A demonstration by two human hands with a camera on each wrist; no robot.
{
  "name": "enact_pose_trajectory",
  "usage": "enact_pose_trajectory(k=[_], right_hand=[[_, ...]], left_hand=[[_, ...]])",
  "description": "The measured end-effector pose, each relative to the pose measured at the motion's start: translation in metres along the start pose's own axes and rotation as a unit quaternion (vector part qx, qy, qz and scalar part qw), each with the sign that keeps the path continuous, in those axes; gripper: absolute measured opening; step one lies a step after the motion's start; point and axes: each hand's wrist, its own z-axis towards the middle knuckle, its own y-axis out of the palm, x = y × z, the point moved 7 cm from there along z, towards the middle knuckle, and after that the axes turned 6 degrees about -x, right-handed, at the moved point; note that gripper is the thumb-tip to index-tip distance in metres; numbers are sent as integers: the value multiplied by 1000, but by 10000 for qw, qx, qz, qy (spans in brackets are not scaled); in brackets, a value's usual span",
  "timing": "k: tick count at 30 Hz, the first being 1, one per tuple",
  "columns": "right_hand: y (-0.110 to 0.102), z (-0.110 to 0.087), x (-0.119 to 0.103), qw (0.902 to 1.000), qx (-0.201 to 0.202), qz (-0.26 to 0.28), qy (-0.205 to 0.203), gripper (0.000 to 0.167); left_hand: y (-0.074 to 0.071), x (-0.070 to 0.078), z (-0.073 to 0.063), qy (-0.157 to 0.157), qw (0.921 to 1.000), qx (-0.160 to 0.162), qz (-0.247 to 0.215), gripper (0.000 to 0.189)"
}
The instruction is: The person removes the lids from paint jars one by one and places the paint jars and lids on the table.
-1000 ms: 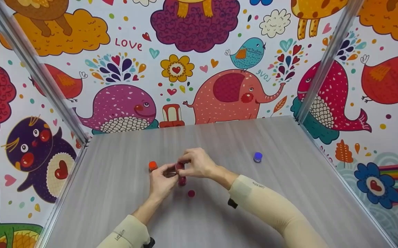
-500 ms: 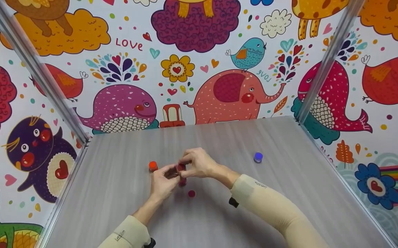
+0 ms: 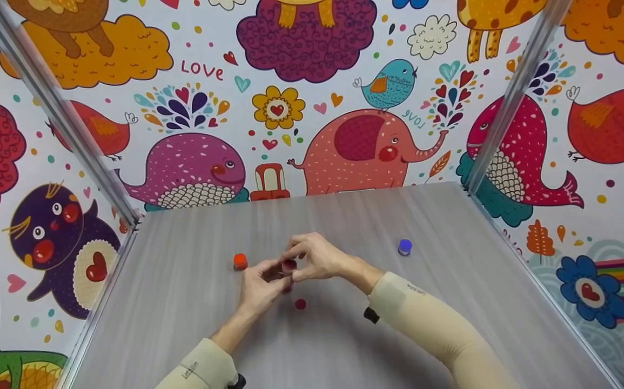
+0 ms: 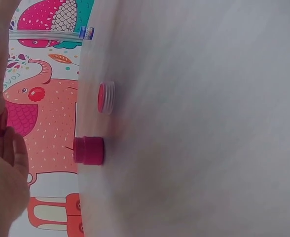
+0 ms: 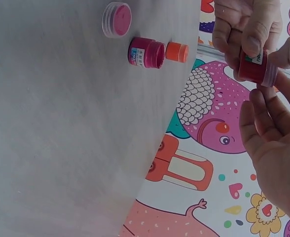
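Note:
My left hand (image 3: 260, 289) grips a small dark red paint jar (image 5: 252, 67) above the table. The fingers and thumb of my right hand (image 3: 320, 258) pinch the clear screw lid (image 5: 270, 76) on that jar. Below the hands stands a magenta paint jar (image 5: 146, 53), uncapped and upright; in the head view the hands partly cover it. Its loose lid (image 3: 300, 304) appears to lie beside it, magenta inside with a clear ribbed rim. In the left wrist view both hands show only at the left edge, and the held jar is mostly hidden.
An orange-capped paint jar (image 3: 240, 261) stands to the left of the hands. A blue-capped jar (image 3: 404, 247) is farther off to the right. Printed panels (image 3: 193, 162) with metal corner posts (image 3: 492, 124) enclose the grey table (image 3: 182, 302) at the back and sides.
Both hands have shifted slightly right and nearer with the red jar, whose lid end now faces the head camera more. Everything on the table stays where it was.

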Motion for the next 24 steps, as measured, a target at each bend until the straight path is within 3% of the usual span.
enact_pose_trajectory(k=[8,15,24], right_hand=[[-2,-4,2,9999,63,60,54,35],[-5,-15,14,9944,756,354,645,39],[-4,-21,15,9861,1276,580,888,34]], left_hand=[[1,1,0,-146,9999,40,19,33],[-3,5,1,-191,9994,248,157,30],[-2,6,-1,-309,9990,331,4,31]])
